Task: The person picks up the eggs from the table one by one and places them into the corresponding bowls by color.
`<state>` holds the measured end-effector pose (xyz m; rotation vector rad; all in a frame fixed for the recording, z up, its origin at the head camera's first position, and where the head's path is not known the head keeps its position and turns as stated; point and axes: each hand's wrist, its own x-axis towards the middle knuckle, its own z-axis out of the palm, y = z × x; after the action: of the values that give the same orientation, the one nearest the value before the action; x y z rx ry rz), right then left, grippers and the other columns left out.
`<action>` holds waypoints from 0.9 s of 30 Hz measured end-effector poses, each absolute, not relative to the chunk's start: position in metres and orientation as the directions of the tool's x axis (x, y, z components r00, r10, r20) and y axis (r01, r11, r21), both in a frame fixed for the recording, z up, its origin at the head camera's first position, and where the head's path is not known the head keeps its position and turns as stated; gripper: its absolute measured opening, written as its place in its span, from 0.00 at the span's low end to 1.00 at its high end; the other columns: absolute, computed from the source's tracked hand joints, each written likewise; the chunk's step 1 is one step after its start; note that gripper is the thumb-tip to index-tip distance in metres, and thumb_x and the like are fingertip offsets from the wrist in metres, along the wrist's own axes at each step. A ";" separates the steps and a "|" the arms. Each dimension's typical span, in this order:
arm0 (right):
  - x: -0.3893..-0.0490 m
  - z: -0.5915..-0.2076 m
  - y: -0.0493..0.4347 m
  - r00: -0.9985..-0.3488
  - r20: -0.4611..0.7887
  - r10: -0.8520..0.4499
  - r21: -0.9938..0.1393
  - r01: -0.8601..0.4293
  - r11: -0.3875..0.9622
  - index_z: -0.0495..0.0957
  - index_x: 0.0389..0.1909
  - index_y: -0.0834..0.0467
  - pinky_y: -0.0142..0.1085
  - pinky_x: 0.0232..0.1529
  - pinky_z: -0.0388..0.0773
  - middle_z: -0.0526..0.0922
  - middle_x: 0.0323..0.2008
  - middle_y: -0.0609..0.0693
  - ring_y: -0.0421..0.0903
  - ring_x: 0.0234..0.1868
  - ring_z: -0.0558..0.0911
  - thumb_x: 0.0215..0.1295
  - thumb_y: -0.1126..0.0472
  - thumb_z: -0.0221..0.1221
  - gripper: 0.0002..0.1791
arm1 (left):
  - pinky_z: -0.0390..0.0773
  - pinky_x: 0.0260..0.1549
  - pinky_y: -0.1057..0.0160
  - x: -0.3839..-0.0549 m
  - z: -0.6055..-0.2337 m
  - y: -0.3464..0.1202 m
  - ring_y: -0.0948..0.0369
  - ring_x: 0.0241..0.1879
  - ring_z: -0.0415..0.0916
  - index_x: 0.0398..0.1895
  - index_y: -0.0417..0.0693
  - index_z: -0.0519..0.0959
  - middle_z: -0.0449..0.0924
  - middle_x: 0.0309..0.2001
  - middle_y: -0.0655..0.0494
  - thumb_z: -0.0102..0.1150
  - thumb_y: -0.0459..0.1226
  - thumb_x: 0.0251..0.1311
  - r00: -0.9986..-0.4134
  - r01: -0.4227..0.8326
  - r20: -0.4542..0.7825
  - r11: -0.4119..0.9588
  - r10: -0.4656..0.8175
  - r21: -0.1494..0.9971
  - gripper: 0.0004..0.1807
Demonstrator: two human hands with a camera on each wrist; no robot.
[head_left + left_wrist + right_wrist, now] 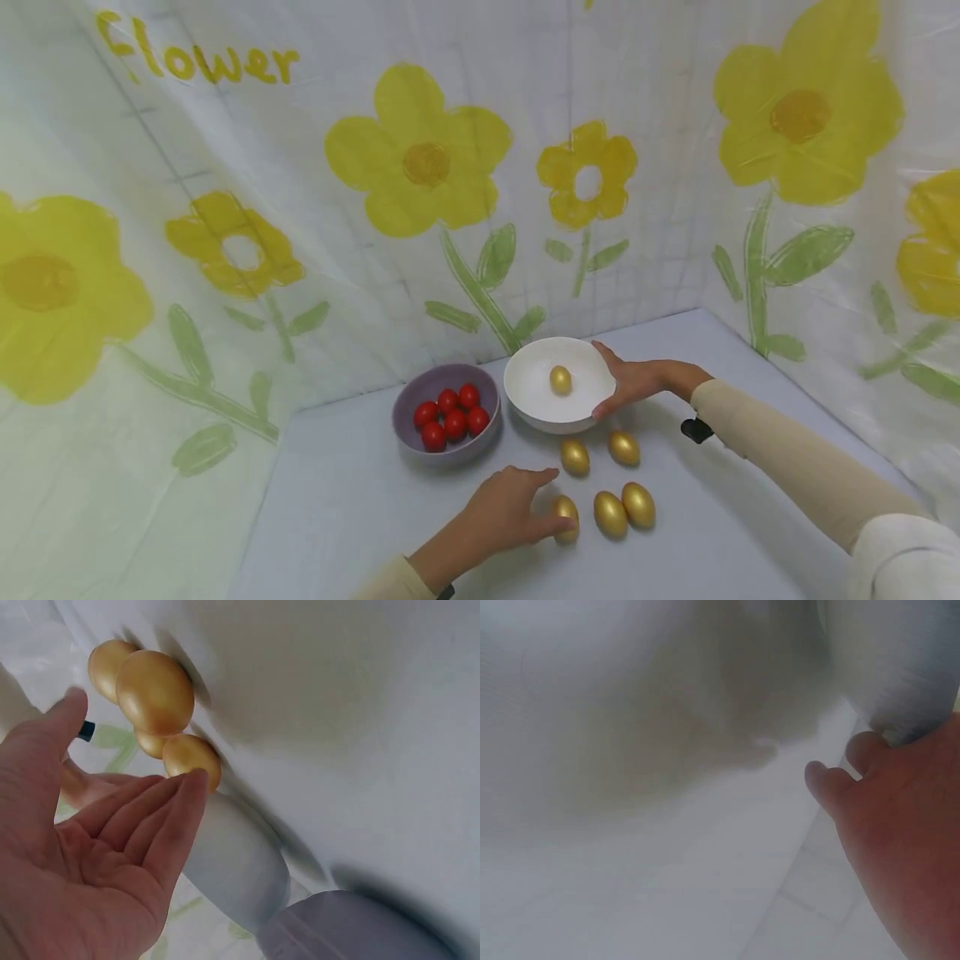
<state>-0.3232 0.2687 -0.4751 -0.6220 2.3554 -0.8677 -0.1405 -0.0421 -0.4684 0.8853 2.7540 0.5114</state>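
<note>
While the left hand (506,510) holds its thumb and fingers parted, gripping nothing, a glossy gold egg (565,507) lies between them on the pale table (330,492), in front of the round white bowl (532,387); whether the thumb brushes it, I cannot tell. It looks light, hard and rather slippery, apt to roll, so a gentle pinch across its widest part should suit; a hard squeeze might crack it. Four more gold eggs (611,514) lie in front of the white bowl, and a lone gold egg (560,380) rests inside it. The right hand (637,382) grips that bowl's right side. Left of the white bowl sits a muted purple bowl (472,452) with glossy round red pieces (455,425); behind both hangs a translucent flower-patterned sheet (360,317).
</note>
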 end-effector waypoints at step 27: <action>-0.325 -0.476 0.268 -0.745 -0.330 -0.579 -0.698 -0.220 0.682 0.16 0.81 0.60 0.66 0.78 0.50 0.33 0.83 0.72 0.68 0.83 0.45 0.55 0.34 0.76 0.83 | 0.83 0.44 0.68 -0.208 -0.406 -0.049 0.62 0.45 0.84 0.65 0.53 0.84 0.89 0.51 0.61 0.78 0.53 0.60 -0.869 0.486 0.148 0.759 0.472 0.434 0.31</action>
<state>-0.3249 0.2677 -0.4758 -0.6143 2.3532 -0.8794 -0.2081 -0.0490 -0.4062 0.8099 2.9734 0.7466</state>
